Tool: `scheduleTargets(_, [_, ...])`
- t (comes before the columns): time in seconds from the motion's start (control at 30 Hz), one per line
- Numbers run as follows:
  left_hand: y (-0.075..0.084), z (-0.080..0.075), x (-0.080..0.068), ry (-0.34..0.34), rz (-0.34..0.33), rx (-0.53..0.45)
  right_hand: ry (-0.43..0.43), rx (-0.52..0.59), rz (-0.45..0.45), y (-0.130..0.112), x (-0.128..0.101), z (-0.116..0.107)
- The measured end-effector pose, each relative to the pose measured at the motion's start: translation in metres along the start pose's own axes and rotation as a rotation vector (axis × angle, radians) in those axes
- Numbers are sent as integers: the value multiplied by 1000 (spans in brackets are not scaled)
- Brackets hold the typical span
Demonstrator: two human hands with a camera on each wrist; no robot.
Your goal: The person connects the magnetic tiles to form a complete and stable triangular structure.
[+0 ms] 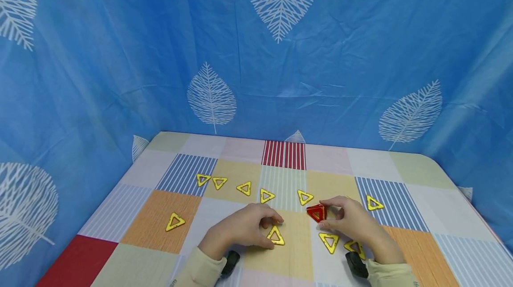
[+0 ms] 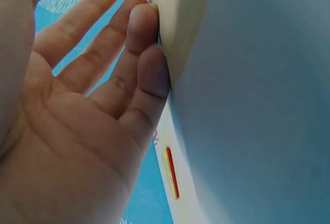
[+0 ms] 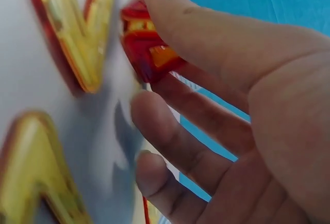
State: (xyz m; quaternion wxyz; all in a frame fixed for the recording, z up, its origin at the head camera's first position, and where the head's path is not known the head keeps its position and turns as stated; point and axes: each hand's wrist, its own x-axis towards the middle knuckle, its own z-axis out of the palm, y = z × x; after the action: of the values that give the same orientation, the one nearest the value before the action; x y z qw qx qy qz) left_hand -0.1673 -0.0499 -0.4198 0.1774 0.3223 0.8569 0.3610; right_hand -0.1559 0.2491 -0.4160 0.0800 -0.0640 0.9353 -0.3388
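My right hand (image 1: 352, 221) pinches a red triangular piece (image 1: 316, 212) between thumb and fingers, low over the tabletop. In the right wrist view this red piece (image 3: 149, 46) looks thick, with several faces and orange-yellow patches, and the thumb covers part of it. A yellow triangular frame (image 1: 275, 236) lies flat at my left hand (image 1: 248, 229), between the thumb and the other fingers. The left fingers are loosely bent, their tips down at the table surface. In the left wrist view the left palm (image 2: 77, 141) shows nothing in it.
More yellow triangular frames lie about: a row (image 1: 220, 183) across the back, one at far left (image 1: 175, 221), one at right (image 1: 374, 203), and two near the right wrist (image 1: 329, 242). A patchwork-pattern cloth (image 1: 152, 260) covers the table; blue leaf-print curtains (image 1: 340, 78) surround it.
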Motion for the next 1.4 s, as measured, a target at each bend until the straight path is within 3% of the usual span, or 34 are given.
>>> scheduleTargets(0.17, [-10, -6, -5, -4, 33, -42, -14, 69, -7, 5, -5, -10])
scheduleTargets(0.3, [-14, -9, -8, -39, 11, -97, -38, 123, -6, 12, -8, -18])
scheduleTargets(0.53, [-16, -9, -9, -74, -20, -129, -307, 244, -78, 22, -11, -26])
scheduleTargets(0.6, [-16, -9, -9, -76, -22, -130, -345, 248, -83, 22, -11, -25])
scheduleTargets(0.8, [-16, -8, -9, -78, -18, -105, -353, 196, -130, 23, -12, -23])
scheduleTargets(1.2, [-16, -6, -8, -67, -15, -69, -344, 209, -241, 29, -7, -19])
scheduleTargets(1.4, [-14, -7, -8, -60, -11, -67, -344, 225, -238, 27, -7, -21])
